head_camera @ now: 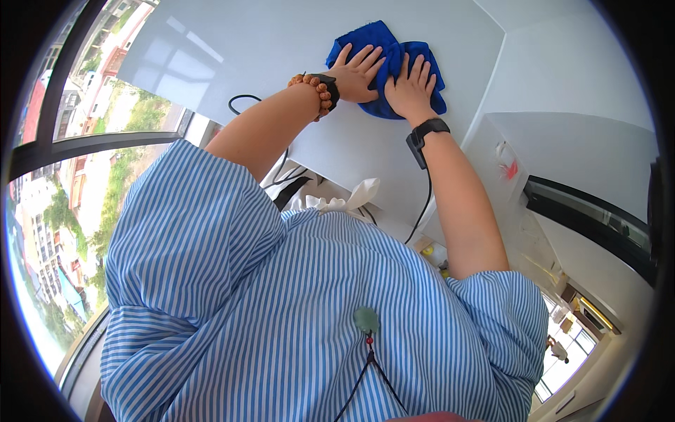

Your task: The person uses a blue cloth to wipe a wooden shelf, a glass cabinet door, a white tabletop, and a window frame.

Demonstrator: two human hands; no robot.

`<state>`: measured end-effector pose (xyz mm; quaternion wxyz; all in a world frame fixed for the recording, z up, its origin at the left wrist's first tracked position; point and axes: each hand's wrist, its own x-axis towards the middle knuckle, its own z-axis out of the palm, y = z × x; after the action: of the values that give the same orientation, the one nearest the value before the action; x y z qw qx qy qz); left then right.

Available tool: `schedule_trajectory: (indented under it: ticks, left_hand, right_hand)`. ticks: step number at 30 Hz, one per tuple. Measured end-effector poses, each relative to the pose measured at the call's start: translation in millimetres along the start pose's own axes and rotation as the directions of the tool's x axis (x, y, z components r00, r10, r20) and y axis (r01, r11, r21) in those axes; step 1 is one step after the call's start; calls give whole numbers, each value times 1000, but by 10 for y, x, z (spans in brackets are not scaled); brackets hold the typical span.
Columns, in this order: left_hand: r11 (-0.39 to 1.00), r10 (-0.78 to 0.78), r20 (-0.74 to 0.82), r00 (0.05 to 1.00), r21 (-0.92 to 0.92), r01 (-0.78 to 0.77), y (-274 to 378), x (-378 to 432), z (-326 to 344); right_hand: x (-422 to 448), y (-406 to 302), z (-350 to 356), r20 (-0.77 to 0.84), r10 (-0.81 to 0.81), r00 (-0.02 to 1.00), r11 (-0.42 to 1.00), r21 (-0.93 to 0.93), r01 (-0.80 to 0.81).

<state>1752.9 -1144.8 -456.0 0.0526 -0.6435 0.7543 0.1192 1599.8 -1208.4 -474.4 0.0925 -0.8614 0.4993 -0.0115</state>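
A blue cloth [387,37] lies bunched and creased on a glossy white tabletop [253,58]. My left hand [358,76] rests palm down on the cloth's left part, fingers spread; a wooden bead bracelet [315,84] and a black band are on that wrist. On the right part of the cloth my right hand [411,89] lies flat with its fingers slightly apart, the wrist in a black strap [430,129] with a cable running down from it. Neither hand grasps the cloth; the palms hide some of it.
A black cable [244,96] loops at the table's left edge. On the left is a window [105,137] with buildings beyond. A white wall [569,68] borders the table on the right, with a dark-framed panel [588,211]. Far off at lower right a person [557,349] is visible.
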Motion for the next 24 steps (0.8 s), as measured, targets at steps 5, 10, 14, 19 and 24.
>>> schedule_trajectory:
  ticks: [5,10,14,19,24]
  left_hand:
    - [999,-26,3,1000,-34,26,-14,-2,-7]
    - [998,-4,-8,1000,-69,3,-2,-38,-14]
    - [994,54,-6,999,-90,-54,-34,-51,-21]
    - [979,146,-42,988,-140,-151,-5,-70,4]
    - [983,102,-86,991,-145,-113,15,-68,73]
  right_hand:
    - [47,14,74,-17,-30,999,1000,-5,30]
    - [8,16,108,-66,-43,997,999,-13,43]
    - [-61,-7,64,-45,-16,999,999,-35,15]
    - [-349,148,49,-34,26,999,997,-69,-28]
    - [-444,425,87,-62,205,977,976,-55,-209]
